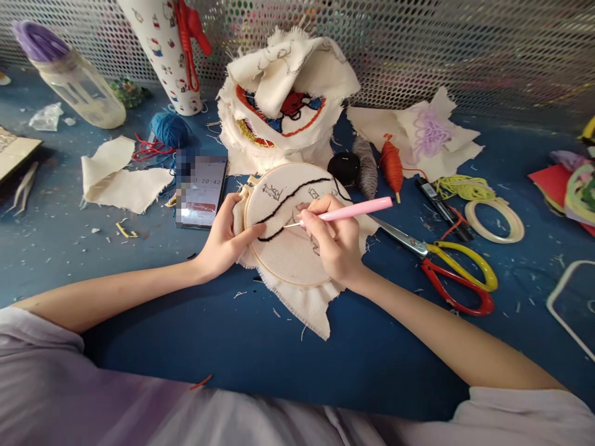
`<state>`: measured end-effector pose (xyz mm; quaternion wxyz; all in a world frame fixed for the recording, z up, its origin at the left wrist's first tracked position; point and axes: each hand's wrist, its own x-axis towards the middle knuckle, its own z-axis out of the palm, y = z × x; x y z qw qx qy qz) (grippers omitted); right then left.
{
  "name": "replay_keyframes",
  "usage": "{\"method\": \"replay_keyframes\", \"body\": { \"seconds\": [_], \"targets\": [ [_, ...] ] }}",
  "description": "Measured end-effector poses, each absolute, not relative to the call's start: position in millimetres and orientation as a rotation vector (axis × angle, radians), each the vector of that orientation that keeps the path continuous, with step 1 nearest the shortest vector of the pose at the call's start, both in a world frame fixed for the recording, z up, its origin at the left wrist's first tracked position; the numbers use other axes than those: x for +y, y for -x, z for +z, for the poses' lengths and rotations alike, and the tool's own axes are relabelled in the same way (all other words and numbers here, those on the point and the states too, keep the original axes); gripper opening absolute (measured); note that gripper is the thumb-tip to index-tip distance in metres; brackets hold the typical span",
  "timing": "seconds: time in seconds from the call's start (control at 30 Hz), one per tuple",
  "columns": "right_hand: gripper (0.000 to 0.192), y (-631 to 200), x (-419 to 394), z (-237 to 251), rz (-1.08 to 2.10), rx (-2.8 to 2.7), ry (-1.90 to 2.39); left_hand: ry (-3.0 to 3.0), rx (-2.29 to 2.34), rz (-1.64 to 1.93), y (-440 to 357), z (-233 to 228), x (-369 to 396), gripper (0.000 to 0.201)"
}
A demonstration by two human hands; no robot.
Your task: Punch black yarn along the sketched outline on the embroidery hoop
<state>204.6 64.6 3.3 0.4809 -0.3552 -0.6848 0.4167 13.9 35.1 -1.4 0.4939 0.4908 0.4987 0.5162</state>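
Note:
A wooden embroidery hoop lies on the blue table, stretched with cream cloth that bears pencil drawings and a curved black stitched line. My left hand grips the hoop's left rim, thumb on the cloth. My right hand holds a pink punch needle like a pen, its metal tip touching the cloth near the black line's lower end. Frayed cloth hangs past the hoop toward me.
A phone showing a timer lies left of the hoop. Red-and-yellow scissors lie to the right. Behind are a pile of embroidered cloths, yarn balls, thread spools, a bottle, an empty hoop ring.

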Motion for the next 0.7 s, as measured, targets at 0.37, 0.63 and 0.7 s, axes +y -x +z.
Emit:
{"method": "replay_keyframes", "body": {
  "seconds": [0.37, 0.63, 0.7],
  "targets": [
    [0.022, -204.5, 67.3, 1.0, 0.968, -1.626, 0.911, -1.169, 1.207, 1.241, -14.1, -1.1, 34.8, 0.035],
    [0.019, -199.7, 59.5, 8.0, 0.604, -2.052, 0.806, -1.237, 1.184, 1.270, -12.0, -2.4, 32.7, 0.034],
    [0.018, -199.5, 59.9, 9.3, 0.576, -2.074, 0.825, -1.241, 1.188, 1.271, -11.9, -2.4, 32.3, 0.034]
  ]
}}
